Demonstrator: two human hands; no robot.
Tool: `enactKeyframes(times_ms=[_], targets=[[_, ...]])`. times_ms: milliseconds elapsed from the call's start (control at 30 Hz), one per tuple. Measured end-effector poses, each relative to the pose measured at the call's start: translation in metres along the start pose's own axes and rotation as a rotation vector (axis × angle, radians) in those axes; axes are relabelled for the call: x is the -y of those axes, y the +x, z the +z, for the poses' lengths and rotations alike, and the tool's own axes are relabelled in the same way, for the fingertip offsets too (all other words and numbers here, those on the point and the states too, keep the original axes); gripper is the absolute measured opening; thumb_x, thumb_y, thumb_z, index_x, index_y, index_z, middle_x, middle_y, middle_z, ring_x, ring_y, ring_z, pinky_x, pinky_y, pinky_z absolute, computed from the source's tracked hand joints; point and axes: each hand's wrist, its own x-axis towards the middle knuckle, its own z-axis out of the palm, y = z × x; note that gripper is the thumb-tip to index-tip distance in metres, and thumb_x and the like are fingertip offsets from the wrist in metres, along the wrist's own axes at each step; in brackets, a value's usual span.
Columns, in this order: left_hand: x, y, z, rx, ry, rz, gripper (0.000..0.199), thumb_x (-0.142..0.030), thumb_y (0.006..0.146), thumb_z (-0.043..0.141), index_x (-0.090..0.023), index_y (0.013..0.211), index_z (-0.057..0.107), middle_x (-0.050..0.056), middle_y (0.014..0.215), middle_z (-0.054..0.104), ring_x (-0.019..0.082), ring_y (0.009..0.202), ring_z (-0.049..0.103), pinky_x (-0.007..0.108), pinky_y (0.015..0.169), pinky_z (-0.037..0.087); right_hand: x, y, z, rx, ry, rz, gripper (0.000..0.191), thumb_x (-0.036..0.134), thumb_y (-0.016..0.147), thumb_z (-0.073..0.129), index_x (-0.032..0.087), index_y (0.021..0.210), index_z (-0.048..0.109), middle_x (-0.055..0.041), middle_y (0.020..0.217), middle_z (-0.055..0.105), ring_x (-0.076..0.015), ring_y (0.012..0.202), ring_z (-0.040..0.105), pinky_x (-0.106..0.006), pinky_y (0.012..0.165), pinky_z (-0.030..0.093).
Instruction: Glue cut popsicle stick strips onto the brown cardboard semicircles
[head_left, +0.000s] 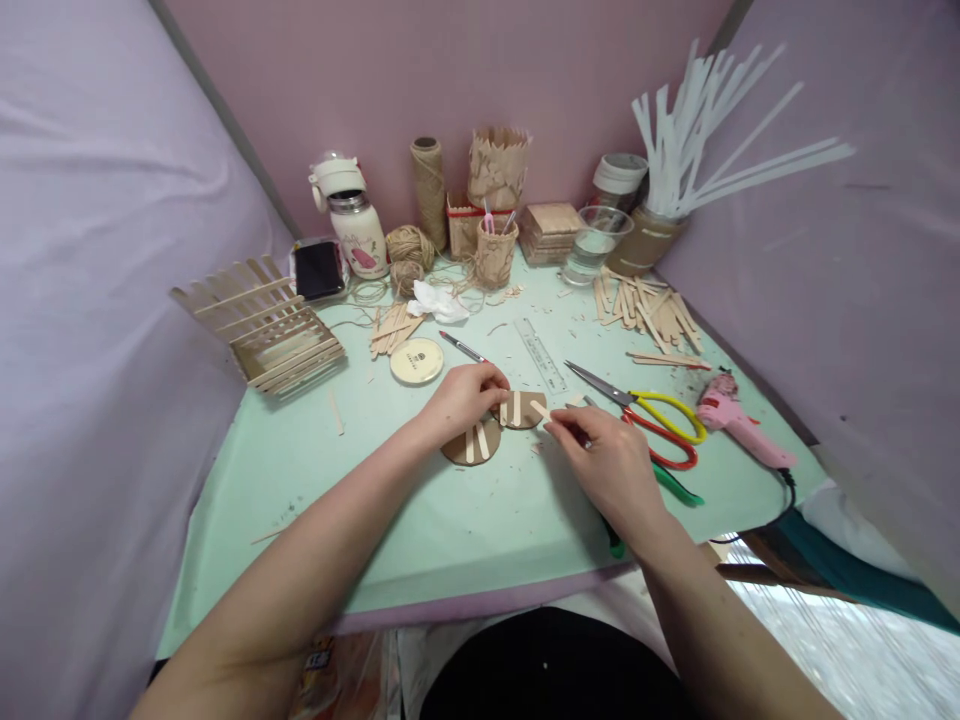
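Two brown cardboard pieces lie at the middle of the table. The nearer, rounded one (480,442) has light wooden strips on it and is partly covered by my left wrist. On the smaller piece (534,410) sit more strips. My left hand (474,393) has its fingers closed at that piece's left edge, pinching a short wooden strip (503,411). At its right edge my right hand (600,450) pinches another wooden strip (541,411), whose tip reaches over the cardboard. Green-handled pliers (675,484) lie partly under my right hand.
Scissors (630,398) and a pink glue gun (742,425) lie at right. Behind my hands are a clear ruler (540,355), a pen (463,346) and a round lid (417,361). A stick basket (289,350) stands left; a water cup (592,250) and bottle (361,235) stand at the back.
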Motion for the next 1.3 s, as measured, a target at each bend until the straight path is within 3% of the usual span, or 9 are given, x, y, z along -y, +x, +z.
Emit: enactKeyframes(times_ms=[333, 433, 533, 600, 667, 833, 1000, 1300], targets=[[0.007, 0.006, 0.008, -0.063, 0.234, 0.092, 0.01, -0.025, 0.081, 0.062, -0.02, 0.086, 0.07, 0.004, 0.082, 0.07, 0.021, 0.078, 0.062, 0.032, 0.073, 0.044, 0.001, 0.014, 0.013, 0.08, -0.122, 0.075, 0.021, 0.027, 0.092, 0.053, 0.02, 0.084, 0.071, -0.0066, 0.08, 0.074, -0.0226, 0.073, 0.067, -0.033, 0.066, 0.045], [0.008, 0.003, 0.004, -0.07, 0.312, 0.127, 0.015, -0.027, 0.082, 0.062, -0.02, 0.093, 0.07, 0.007, 0.094, 0.069, 0.024, 0.089, 0.061, 0.035, 0.081, 0.045, -0.001, 0.017, 0.018, 0.118, -0.154, 0.071, 0.021, 0.026, 0.091, 0.053, 0.02, 0.08, 0.069, -0.007, 0.076, 0.072, -0.0235, 0.072, 0.065, -0.033, 0.064, 0.043], [0.006, -0.001, -0.001, 0.009, 0.37, 0.168, 0.031, -0.032, 0.079, 0.068, -0.02, 0.108, 0.067, 0.01, 0.111, 0.065, 0.029, 0.108, 0.056, 0.04, 0.094, 0.043, -0.002, 0.017, 0.019, 0.157, -0.156, 0.067, 0.014, 0.029, 0.088, 0.059, 0.02, 0.082, 0.068, -0.0049, 0.071, 0.069, -0.0227, 0.067, 0.063, -0.033, 0.061, 0.042], [0.004, -0.004, -0.002, 0.082, 0.408, 0.19, 0.05, -0.038, 0.073, 0.074, -0.019, 0.118, 0.063, 0.012, 0.121, 0.061, 0.032, 0.116, 0.05, 0.044, 0.098, 0.04, -0.004, 0.016, 0.015, 0.175, -0.154, 0.05, 0.013, 0.029, 0.085, 0.064, 0.019, 0.091, 0.068, -0.0055, 0.078, 0.07, -0.0236, 0.072, 0.064, -0.034, 0.064, 0.045], [0.003, -0.007, -0.001, 0.125, 0.444, 0.198, 0.062, -0.04, 0.068, 0.078, -0.019, 0.123, 0.059, 0.013, 0.126, 0.057, 0.034, 0.117, 0.048, 0.047, 0.099, 0.039, -0.008, 0.018, 0.01, 0.187, -0.141, 0.0, 0.024, 0.027, 0.082, 0.068, 0.017, 0.104, 0.066, -0.0088, 0.091, 0.07, -0.0267, 0.085, 0.064, -0.038, 0.074, 0.049], [0.001, -0.009, 0.002, 0.129, 0.468, 0.209, 0.057, -0.032, 0.073, 0.07, -0.018, 0.126, 0.054, 0.013, 0.119, 0.058, 0.033, 0.112, 0.05, 0.046, 0.096, 0.041, -0.024, 0.032, 0.004, 0.312, -0.013, -0.179, 0.057, 0.017, 0.078, 0.069, 0.019, 0.133, 0.053, -0.0103, 0.126, 0.064, -0.0301, 0.119, 0.053, -0.047, 0.099, 0.045], [0.0, -0.008, 0.005, 0.097, 0.415, 0.216, 0.057, -0.029, 0.075, 0.069, -0.016, 0.128, 0.052, 0.013, 0.116, 0.062, 0.031, 0.109, 0.053, 0.043, 0.095, 0.042, -0.033, 0.041, 0.007, 0.398, 0.074, -0.171, 0.055, 0.015, 0.082, 0.064, 0.02, 0.135, 0.052, -0.009, 0.122, 0.067, -0.0278, 0.115, 0.056, -0.044, 0.093, 0.049], [-0.003, -0.01, 0.008, 0.081, 0.434, 0.244, 0.057, -0.032, 0.077, 0.07, -0.017, 0.129, 0.051, 0.013, 0.123, 0.061, 0.032, 0.115, 0.055, 0.043, 0.096, 0.043, -0.03, 0.039, 0.001, 0.372, 0.074, -0.153, 0.054, 0.021, 0.083, 0.065, 0.021, 0.135, 0.053, -0.0097, 0.125, 0.066, -0.0291, 0.118, 0.056, -0.047, 0.095, 0.048]])
